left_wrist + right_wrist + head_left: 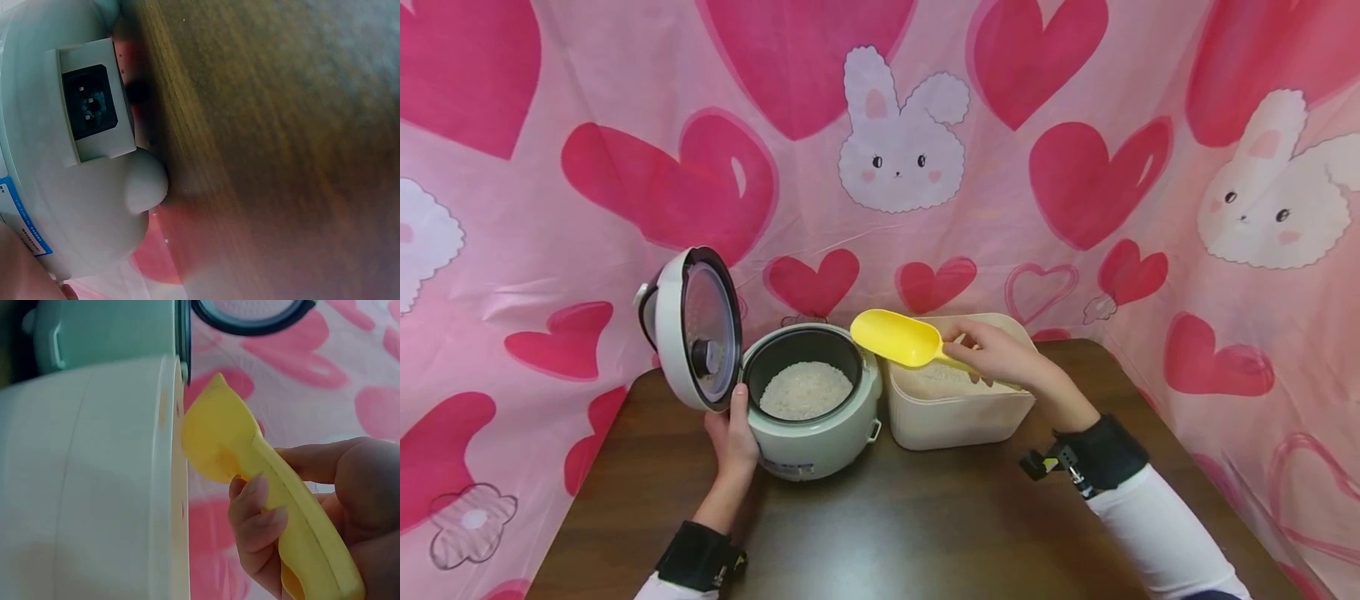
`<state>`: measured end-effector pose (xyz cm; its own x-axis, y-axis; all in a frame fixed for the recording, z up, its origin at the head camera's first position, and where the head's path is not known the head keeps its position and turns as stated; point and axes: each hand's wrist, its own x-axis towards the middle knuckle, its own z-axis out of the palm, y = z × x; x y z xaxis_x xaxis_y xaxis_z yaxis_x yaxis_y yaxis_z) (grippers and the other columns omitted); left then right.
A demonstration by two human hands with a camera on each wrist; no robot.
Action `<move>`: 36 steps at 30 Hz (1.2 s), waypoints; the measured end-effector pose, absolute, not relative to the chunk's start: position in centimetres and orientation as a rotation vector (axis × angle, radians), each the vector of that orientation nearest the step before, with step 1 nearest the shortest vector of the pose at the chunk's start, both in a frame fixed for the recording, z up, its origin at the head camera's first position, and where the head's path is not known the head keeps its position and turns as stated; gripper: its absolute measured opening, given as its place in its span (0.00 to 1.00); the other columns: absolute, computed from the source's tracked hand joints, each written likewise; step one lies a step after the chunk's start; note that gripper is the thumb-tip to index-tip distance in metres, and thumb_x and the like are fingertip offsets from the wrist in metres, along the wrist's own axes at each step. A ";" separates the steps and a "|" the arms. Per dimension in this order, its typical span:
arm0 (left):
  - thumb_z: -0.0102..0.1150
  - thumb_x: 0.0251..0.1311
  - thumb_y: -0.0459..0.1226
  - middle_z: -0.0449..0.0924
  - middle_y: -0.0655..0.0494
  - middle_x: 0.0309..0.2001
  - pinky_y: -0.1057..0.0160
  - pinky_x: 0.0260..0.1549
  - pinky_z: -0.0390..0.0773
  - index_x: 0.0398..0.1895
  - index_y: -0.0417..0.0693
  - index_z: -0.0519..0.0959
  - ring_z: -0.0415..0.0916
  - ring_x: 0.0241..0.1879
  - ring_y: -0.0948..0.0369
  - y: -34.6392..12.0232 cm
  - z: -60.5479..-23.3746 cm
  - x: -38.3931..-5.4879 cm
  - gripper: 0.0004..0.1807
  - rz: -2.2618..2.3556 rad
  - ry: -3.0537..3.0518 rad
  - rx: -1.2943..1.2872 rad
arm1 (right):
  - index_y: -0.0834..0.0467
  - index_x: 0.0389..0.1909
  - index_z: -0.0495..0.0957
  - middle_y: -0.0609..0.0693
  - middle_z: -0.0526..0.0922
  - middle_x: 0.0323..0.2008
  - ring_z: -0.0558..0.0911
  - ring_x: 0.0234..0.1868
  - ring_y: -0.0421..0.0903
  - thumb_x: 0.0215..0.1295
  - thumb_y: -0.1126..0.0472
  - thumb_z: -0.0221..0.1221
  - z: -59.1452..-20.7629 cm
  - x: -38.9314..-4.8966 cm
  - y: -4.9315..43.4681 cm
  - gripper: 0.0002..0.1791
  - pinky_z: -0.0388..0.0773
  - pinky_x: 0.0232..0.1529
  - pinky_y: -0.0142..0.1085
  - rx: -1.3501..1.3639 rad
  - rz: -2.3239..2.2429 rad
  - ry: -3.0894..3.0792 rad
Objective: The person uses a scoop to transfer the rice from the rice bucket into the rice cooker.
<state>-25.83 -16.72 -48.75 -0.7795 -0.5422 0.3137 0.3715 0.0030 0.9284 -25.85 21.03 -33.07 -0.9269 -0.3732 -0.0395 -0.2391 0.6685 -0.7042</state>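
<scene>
A white rice cooker (pixel 820 433) stands with its round lid (pixel 673 342) raised to the left. Raw white rice (pixel 805 390) is heaped in its dark inner pot (pixel 751 367). My left hand (pixel 733 437) rests on the cooker's side by the lid hinge, thumb straight up near the rim. In the left wrist view, part of that hand shows at the lower left against the cooker. My right hand (pixel 996 354) grips the handle of a yellow scoop (pixel 895 337). No rice shows in its bowl, which reaches over the cream bin's left rim toward the cooker.
Right of the cooker, a cream bin (pixel 955 425) holds more rice (pixel 936 379). A power socket (pixel 90 103) is set in the cooker's side. Both containers stand on a dark wooden table (pixel 880 533), with a pink heart-patterned cloth (pixel 805 208) hanging close behind.
</scene>
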 end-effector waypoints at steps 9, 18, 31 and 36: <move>0.55 0.72 0.36 0.83 0.69 0.52 0.72 0.60 0.67 0.63 0.29 0.76 0.75 0.54 0.71 -17.0 -48.6 -26.2 0.23 -1.818 -1.646 0.165 | 0.63 0.53 0.74 0.59 0.81 0.38 0.79 0.26 0.56 0.75 0.56 0.60 -32.5 -25.4 25.2 0.16 0.80 0.27 0.37 -0.283 -0.971 2.756; 0.56 0.71 0.35 0.83 0.70 0.52 0.73 0.60 0.68 0.63 0.28 0.76 0.75 0.54 0.71 -17.2 -48.8 -26.2 0.23 -1.810 -1.619 0.156 | 0.63 0.42 0.81 0.55 0.80 0.29 0.76 0.27 0.52 0.69 0.60 0.62 -32.2 -24.9 24.5 0.09 0.81 0.29 0.43 -0.146 -0.299 3.078; 0.55 0.71 0.36 0.82 0.71 0.52 0.73 0.60 0.67 0.63 0.28 0.76 0.75 0.54 0.71 -17.0 -49.0 -26.1 0.23 -1.834 -1.632 0.176 | 0.69 0.39 0.79 0.61 0.78 0.26 0.78 0.27 0.59 0.58 0.61 0.73 -34.0 -24.4 22.1 0.17 0.84 0.32 0.54 -0.036 0.140 3.203; 0.55 0.72 0.36 0.82 0.68 0.54 0.73 0.60 0.67 0.64 0.29 0.76 0.74 0.55 0.71 -17.0 -49.0 -26.0 0.23 -1.832 -1.645 0.190 | 0.68 0.36 0.80 0.60 0.79 0.26 0.78 0.27 0.58 0.60 0.60 0.72 -34.5 -24.7 21.9 0.16 0.84 0.33 0.53 -0.009 0.141 3.183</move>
<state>-25.98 -16.96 -49.03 -0.7719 -0.5532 0.3131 0.3709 0.0081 0.9287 -24.66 21.87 -34.52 -0.9990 -0.0079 0.0446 -0.0039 0.9960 0.0888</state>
